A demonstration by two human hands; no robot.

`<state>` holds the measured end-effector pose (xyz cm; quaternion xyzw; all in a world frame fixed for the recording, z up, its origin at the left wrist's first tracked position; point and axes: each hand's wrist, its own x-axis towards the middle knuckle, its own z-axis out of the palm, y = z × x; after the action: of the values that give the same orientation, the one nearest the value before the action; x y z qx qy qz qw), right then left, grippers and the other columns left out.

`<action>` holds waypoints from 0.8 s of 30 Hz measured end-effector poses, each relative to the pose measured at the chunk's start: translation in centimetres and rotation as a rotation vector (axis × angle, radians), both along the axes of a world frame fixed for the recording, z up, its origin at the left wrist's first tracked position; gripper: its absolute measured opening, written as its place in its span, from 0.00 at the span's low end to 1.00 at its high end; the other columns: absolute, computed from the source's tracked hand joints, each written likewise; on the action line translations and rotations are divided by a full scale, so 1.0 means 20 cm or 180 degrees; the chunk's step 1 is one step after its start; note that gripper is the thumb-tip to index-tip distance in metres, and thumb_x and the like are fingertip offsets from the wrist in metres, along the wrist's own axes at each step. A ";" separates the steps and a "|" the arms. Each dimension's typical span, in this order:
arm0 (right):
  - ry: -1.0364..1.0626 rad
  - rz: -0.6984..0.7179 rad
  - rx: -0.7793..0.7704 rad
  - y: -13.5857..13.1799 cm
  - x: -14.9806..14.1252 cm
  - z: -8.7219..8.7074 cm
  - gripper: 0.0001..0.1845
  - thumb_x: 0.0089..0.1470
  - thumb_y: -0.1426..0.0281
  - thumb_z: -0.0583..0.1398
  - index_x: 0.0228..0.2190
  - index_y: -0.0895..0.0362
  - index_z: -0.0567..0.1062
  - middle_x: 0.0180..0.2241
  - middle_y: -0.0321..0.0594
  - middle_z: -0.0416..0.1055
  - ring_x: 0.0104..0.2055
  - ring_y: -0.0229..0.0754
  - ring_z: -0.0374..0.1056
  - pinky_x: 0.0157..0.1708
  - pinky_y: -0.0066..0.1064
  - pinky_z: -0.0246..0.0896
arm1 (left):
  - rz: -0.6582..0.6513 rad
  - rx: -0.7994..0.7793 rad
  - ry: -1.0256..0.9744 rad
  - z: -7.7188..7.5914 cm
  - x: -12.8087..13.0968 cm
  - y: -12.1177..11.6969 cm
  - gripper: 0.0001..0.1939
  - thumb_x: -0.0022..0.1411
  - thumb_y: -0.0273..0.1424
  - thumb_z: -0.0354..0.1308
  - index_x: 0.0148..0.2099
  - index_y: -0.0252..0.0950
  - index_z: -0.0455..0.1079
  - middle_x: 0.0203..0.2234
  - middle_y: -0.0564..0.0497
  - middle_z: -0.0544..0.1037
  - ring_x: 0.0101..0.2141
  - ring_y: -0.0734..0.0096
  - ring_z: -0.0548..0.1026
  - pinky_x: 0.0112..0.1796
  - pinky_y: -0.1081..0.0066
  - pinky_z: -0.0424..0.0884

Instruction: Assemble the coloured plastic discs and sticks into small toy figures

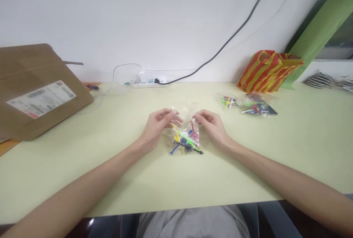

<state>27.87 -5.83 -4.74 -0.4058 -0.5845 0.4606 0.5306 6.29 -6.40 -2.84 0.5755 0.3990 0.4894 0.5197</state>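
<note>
A clear plastic bag point(186, 140) lies on the table in front of me, its upper end raised between my hands. Inside are several small coloured plastic pieces in yellow, green, blue, red, white and black, some long and thin like arrows. My left hand point(162, 122) pinches the bag's upper left edge between thumb and fingers. On the other side, my right hand point(209, 122) has thumb and forefinger closed on the upper right edge. The transparent top of the bag is hard to make out against the pale table.
Two similar bags of coloured pieces, a smaller one point(227, 101) and a larger one point(257, 106), lie at the back right, before a red-and-yellow striped bag point(268, 71). A cardboard box point(41, 91) stands left. Against the wall sits a power strip point(150, 83) with a black cable point(220, 49).
</note>
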 end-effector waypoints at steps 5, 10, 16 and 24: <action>0.0002 -0.0135 0.0083 0.02 0.02 0.01 0.12 0.53 0.61 0.66 0.26 0.56 0.76 0.28 0.36 0.72 0.34 0.41 0.67 0.39 0.33 0.60 | 0.0207 0.0139 0.0084 -0.02 -0.01 0.02 0.16 0.63 0.44 0.66 0.36 0.34 0.76 0.30 0.46 0.81 0.32 0.65 0.79 0.34 0.69 0.73; -0.0022 -0.0177 0.0265 0.02 0.03 0.03 0.13 0.53 0.60 0.66 0.26 0.56 0.74 0.27 0.35 0.70 0.32 0.40 0.65 0.37 0.32 0.60 | 0.0391 0.0194 0.0218 -0.03 -0.01 0.04 0.17 0.64 0.45 0.64 0.38 0.33 0.75 0.30 0.44 0.83 0.29 0.64 0.79 0.31 0.69 0.73; 0.0088 0.0240 0.0033 0.01 0.03 0.03 0.16 0.54 0.58 0.66 0.41 0.56 0.78 0.35 0.38 0.74 0.36 0.40 0.69 0.39 0.33 0.64 | 0.0139 0.0172 0.0188 -0.01 -0.01 0.02 0.19 0.64 0.46 0.65 0.47 0.36 0.72 0.35 0.43 0.85 0.33 0.59 0.83 0.37 0.65 0.75; 0.0020 0.0313 0.0022 0.01 0.04 0.01 0.16 0.57 0.59 0.64 0.43 0.55 0.79 0.23 0.32 0.68 0.26 0.38 0.63 0.28 0.31 0.60 | -0.0034 0.0101 0.0463 -0.03 -0.02 0.05 0.18 0.63 0.46 0.65 0.38 0.36 0.70 0.27 0.45 0.84 0.28 0.61 0.82 0.32 0.67 0.74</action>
<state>28.60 -5.61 -4.58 -0.3733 -0.6036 0.4853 0.5106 5.85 -5.45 -3.47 0.6199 0.4248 0.4496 0.4828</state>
